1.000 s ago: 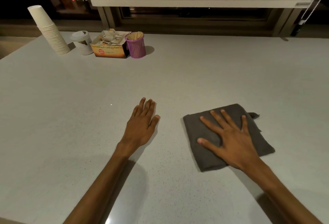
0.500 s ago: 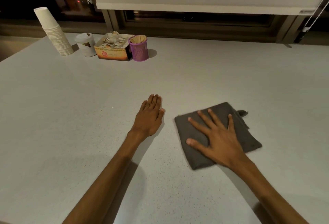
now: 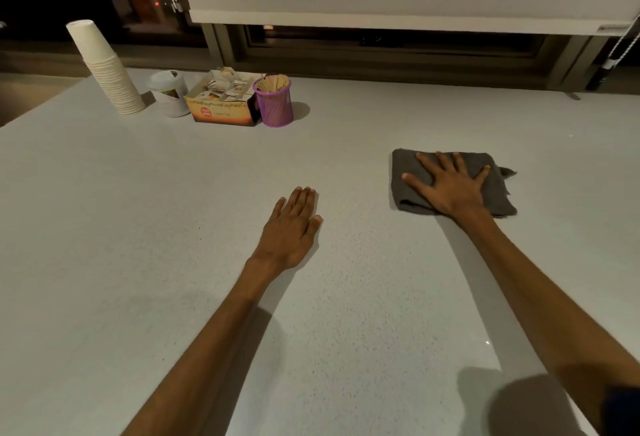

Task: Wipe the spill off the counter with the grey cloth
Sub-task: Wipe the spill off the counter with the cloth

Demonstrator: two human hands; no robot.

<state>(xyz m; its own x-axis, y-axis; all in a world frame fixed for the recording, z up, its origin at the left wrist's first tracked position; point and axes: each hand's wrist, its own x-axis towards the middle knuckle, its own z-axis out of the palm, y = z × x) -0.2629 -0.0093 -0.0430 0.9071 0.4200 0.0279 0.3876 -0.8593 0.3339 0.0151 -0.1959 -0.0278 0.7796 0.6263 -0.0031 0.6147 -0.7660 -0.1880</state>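
The cloth (image 3: 450, 182) was seen lying folded on the bench (image 3: 173, 227), right of centre and well clear of the far edge. The right hand (image 3: 450, 186) was pressed flat on it, fingers spread wide and palm down, so that nothing was gripped. One frayed corner of the cloth was left sticking out on its right side. The left hand (image 3: 292, 227) was laid flat on the bare bench well to the left of the cloth, open, with fingers held close together and nothing held. No spill could be made out on the speckled surface, perhaps because of the dim light. At the far left of the bench a stack of cups (image 3: 107, 68), a white tub (image 3: 169, 92), a box (image 3: 221, 101) of sachets and a purple pot (image 3: 273, 99) of sticks were set in a row, far from both hands.
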